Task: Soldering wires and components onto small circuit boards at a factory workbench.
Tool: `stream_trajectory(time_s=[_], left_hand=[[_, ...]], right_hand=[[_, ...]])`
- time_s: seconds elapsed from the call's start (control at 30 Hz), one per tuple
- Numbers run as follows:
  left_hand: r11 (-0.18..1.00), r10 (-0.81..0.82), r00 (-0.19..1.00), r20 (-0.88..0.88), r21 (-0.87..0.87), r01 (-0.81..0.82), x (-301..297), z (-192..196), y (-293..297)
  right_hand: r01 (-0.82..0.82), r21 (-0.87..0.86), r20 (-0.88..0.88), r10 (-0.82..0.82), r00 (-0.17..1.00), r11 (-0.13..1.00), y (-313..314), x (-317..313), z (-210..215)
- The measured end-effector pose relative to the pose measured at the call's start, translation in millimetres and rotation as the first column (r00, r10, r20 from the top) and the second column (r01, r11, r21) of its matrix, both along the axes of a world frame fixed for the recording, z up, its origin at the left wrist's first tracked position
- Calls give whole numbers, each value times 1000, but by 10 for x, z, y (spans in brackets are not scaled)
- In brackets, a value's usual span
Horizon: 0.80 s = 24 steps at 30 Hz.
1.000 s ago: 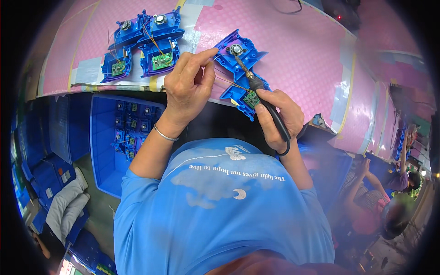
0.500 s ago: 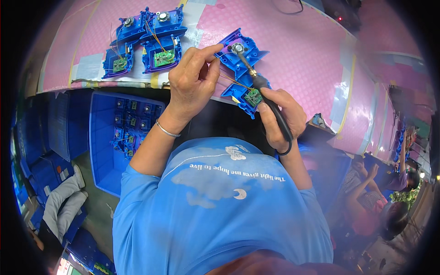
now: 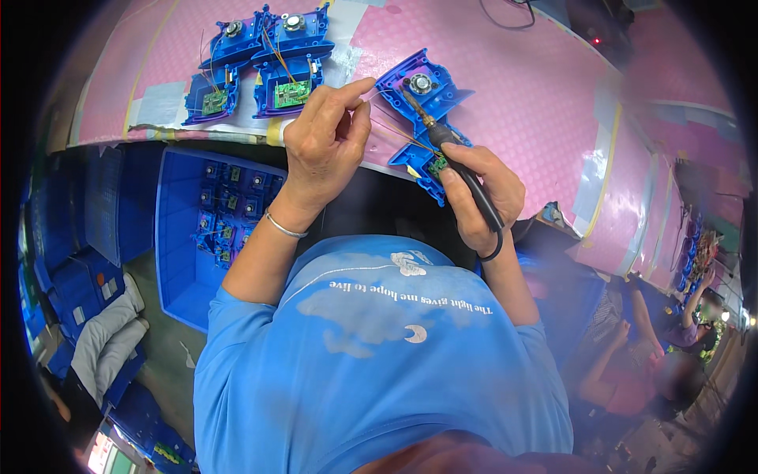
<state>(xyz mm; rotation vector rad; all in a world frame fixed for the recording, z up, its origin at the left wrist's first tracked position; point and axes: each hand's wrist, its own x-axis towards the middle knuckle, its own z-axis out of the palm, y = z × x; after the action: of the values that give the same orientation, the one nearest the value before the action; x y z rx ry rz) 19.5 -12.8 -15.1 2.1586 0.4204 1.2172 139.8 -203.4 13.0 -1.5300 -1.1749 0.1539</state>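
A blue moulded plastic housing with a round silver part and a small green circuit board [image 3: 422, 118] is seen lying on the pink textured mat of the surface [image 3: 537, 103], at about one o'clock from the person's chest and just inside the near edge. A black-handled soldering iron with a metal tip [image 3: 454, 162] is gripped by the right hand [image 3: 478, 201], whose fingers are wrapped fully round the handle, the tip being laid across the housing toward the silver part. The left hand [image 3: 324, 142], at eleven o'clock from the right one, is nearly closed, with forefinger and thumb pinched on what appears to be a thin pale wire [image 3: 379, 99] led to the housing's upper edge; the wire is too fine for more to be told. The step in hand is judged to be a soldering of leads inside this housing. A steady wire and a tip brought exactly to the joint would be called for by the following move, since yellow leads lie close beside it. Two further blue plastic housings with green boards [image 3: 264, 67] are set side by side at ten o'clock on the surface, well apart from the hands. Below the surface's edge, at about eight o'clock, a deep blue plastic crate [image 3: 178, 284] is seen, and more blue parts with small green boards are held in its far half, its near half being bare.
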Motion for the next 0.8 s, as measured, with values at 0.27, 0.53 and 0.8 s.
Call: stream_trajectory(time_s=[0.27, 0.53, 0.8], left_hand=[[1000, -4, 999, -35, -10, 4, 14, -15, -17], [1000, -20, 997, -69, -13, 19, 43, -28, -19], [997, -64, 994, -92, 25, 66, 97, 13, -20]], right_hand=[[41, 28, 20, -42, 999, 999, 69, 2, 23], [37, 18, 20, -37, 999, 999, 66, 11, 18], [43, -7, 2, -43, 999, 999, 56, -5, 26]])
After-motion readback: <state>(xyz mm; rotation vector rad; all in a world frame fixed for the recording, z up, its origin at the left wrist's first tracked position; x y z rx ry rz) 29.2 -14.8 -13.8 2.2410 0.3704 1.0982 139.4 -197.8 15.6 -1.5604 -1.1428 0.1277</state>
